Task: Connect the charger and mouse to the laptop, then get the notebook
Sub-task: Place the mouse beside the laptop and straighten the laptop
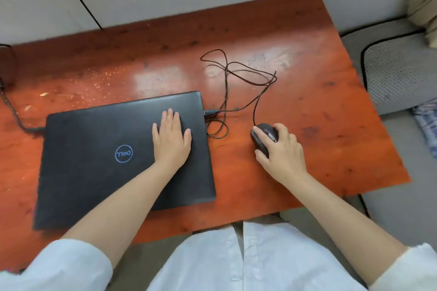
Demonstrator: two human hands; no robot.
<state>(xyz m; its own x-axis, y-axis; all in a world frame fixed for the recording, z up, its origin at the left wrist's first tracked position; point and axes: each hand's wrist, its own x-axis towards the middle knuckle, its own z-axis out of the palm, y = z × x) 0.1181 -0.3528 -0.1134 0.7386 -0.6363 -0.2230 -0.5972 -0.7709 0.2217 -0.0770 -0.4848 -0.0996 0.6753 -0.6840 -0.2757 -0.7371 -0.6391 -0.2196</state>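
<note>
Black laptop [123, 156] lies shut on the red-brown table [331, 125], your left hand [171, 140] flat on the lid near its right edge, fingers straight and only slightly apart, gripping nothing. Your right hand [281, 151] cups the mouse [263, 137] on the bare table just right of the laptop, fingers curled over its top and thumb against its near side. USB plug [210, 112] looks seated in the laptop's right edge, with the mouse cable [238, 75] running in loose loops behind it. Charger cable [14, 111] reaches the laptop's left edge and looks plugged in, though the joint is too dark to be sure. So both connections look done, and the step in hand seems to be parking the mouse. Set it where the cable stays slack: a taut lead would tug the plug sideways. Keep your left palm pressing the lid so the laptop doesn't slide on the glossy top while you shift the mouse. Watch the small loop lying just beside the plug, since it could snag under the mouse if you drag it left. Let go cleanly, fingers lifting straight up. Notebook is not in view anywhere here, so expect to look off the table for it next; a grey cushion [399, 73] sits to the right.
</note>
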